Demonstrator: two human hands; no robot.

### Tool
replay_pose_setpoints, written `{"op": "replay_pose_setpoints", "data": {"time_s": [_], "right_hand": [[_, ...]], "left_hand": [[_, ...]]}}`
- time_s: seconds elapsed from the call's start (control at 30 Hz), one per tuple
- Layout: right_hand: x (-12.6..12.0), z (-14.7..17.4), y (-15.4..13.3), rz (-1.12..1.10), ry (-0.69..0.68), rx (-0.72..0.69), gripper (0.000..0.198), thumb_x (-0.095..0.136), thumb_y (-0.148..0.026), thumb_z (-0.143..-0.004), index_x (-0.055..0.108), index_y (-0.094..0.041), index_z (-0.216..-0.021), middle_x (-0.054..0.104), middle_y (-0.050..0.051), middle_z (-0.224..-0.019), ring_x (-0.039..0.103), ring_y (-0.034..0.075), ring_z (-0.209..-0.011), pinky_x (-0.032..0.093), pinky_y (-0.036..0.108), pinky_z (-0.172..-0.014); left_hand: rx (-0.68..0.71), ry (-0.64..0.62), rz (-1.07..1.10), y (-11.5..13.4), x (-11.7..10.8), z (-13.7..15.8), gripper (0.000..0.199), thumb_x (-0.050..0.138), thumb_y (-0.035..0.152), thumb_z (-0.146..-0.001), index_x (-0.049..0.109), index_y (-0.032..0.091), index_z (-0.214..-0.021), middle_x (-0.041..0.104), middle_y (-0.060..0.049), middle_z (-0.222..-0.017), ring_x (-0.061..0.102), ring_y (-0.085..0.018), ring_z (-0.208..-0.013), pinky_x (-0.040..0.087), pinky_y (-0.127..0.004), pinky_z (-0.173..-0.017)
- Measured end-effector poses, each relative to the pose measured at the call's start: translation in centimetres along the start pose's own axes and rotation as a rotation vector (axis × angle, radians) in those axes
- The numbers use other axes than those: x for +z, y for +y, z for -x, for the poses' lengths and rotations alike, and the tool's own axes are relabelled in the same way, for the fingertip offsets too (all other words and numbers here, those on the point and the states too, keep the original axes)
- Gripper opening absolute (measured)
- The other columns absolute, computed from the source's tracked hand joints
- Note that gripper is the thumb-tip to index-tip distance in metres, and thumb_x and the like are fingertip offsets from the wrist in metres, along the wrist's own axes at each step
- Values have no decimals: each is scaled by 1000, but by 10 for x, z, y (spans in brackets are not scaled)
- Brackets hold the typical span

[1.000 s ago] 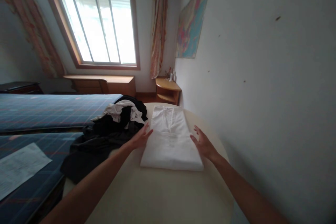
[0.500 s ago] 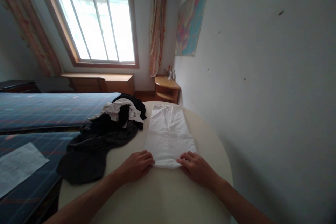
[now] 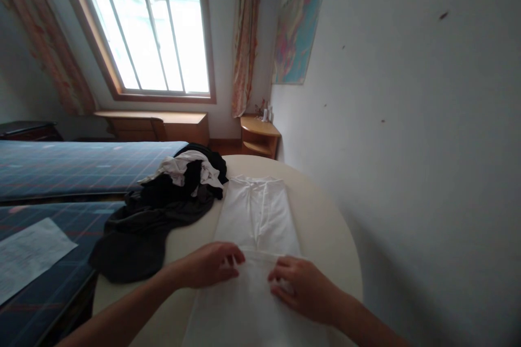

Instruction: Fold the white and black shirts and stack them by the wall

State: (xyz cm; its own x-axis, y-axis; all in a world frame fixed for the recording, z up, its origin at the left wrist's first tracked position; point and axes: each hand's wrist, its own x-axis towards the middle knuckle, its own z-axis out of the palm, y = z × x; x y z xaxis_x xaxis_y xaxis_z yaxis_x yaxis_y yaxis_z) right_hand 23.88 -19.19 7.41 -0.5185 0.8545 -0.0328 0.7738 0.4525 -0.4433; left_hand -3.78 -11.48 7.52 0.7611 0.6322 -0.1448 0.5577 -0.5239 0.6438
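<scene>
A long white garment (image 3: 258, 217), folded narrow, lies lengthwise on the round cream table (image 3: 321, 211). A crosswise edge of cloth runs over it between my hands, and its near end goes out of the bottom of the view. Its exact kind is unclear. My left hand (image 3: 214, 264) is over the garment's left side, fingers bent, thumb apart, nothing held. Over the right side is my right hand (image 3: 303, 287), fingers curved and parted, also without a grip. Whether the fingertips touch the cloth I cannot tell.
A heap of black, grey and white clothes (image 3: 163, 217) hangs over the table's left edge. Beside it are plaid mattresses (image 3: 81, 168) with a paper sheet (image 3: 32, 260) on one. The wall (image 3: 427, 184) stands close on the right.
The white garment has shifted toward me and now stretches past the bottom of the view, where its near edge lay between my hands. My fingers have come off that edge.
</scene>
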Motion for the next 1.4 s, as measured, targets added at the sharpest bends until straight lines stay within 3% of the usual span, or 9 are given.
{"op": "replay_pose_setpoints", "data": {"time_s": [0.03, 0.1, 0.33, 0.53, 0.8, 0.97, 1.1, 1.23, 1.4], "right_hand": [[-1, -7, 5, 47, 84, 56, 22, 62, -25, -88, 71, -23, -107, 70, 6, -107, 64, 20, -99, 48, 31, -91], [-2, -19, 15, 118, 156, 122, 25, 63, -27, -88, 68, -20, -112, 67, 9, -114, 60, 24, -107, 45, 37, -97], [1, -28, 17, 122, 96, 138, 10, 63, -20, -85, 65, -17, -94, 66, 8, -104, 59, 22, -101, 45, 33, -90], [-4, -26, 21, 88, 27, 173, 18, 58, -27, -90, 64, -19, -106, 72, 6, -94, 66, 21, -88, 43, 28, -76], [-36, -37, 30, 20, -46, -13, 27, 46, -36, -99, 68, -23, -108, 75, 6, -98, 69, 20, -89, 45, 26, -76], [-80, -73, 48, 46, 106, -48, 31, 46, -40, -99, 70, -23, -110, 75, 6, -99, 69, 19, -84, 47, 27, -77], [-109, -116, 73, 204, 311, -20, 31, 48, -42, -99, 70, -25, -112, 74, 6, -109, 67, 22, -99, 48, 32, -87], [-95, -147, 98, 336, 427, 94, 37, 53, -33, -96, 60, -22, -130, 69, 10, -121, 61, 25, -112, 43, 40, -100], [-34, -144, 113, 302, 278, 66, 47, 50, -43, -97, 53, -24, -140, 52, 10, -147, 41, 26, -138, 25, 47, -117]], "left_hand": [[1, 116, -81, -3, -2, -8, 32, 62, 31, -85, 66, 22, -116, 70, -6, -110, 66, -21, -96, 50, -30, -84], [-2, 204, -203, -9, -5, -21, 40, 68, 32, -81, 63, 21, -119, 68, -8, -115, 64, -24, -101, 47, -34, -90], [66, 96, -264, -14, -2, -31, 28, 70, 32, -77, 67, 21, -103, 68, -5, -104, 61, -24, -99, 45, -33, -90], [-4, 75, -212, -9, -5, -26, 26, 65, 23, -78, 64, 20, -104, 67, -6, -104, 62, -23, -98, 45, -30, -88], [67, 17, -13, -9, -33, -29, 30, 60, 24, -86, 66, 23, -115, 68, -4, -107, 64, -20, -96, 47, -27, -85], [205, 202, -125, -9, -83, -60, 24, 56, 25, -92, 70, 22, -111, 68, -4, -103, 63, -18, -92, 47, -27, -83], [239, 456, -305, -22, -112, -102, 23, 53, 22, -93, 70, 23, -109, 68, -5, -111, 64, -20, -99, 47, -31, -91], [179, 567, -354, -54, -92, -132, 39, 57, 23, -91, 60, 21, -130, 58, -12, -133, 55, -28, -122, 38, -46, -109], [96, 365, -480, -88, -27, -125, 57, 55, 38, -94, 42, 26, -148, 34, -10, -159, 30, -31, -146, 28, -50, -117]]}}
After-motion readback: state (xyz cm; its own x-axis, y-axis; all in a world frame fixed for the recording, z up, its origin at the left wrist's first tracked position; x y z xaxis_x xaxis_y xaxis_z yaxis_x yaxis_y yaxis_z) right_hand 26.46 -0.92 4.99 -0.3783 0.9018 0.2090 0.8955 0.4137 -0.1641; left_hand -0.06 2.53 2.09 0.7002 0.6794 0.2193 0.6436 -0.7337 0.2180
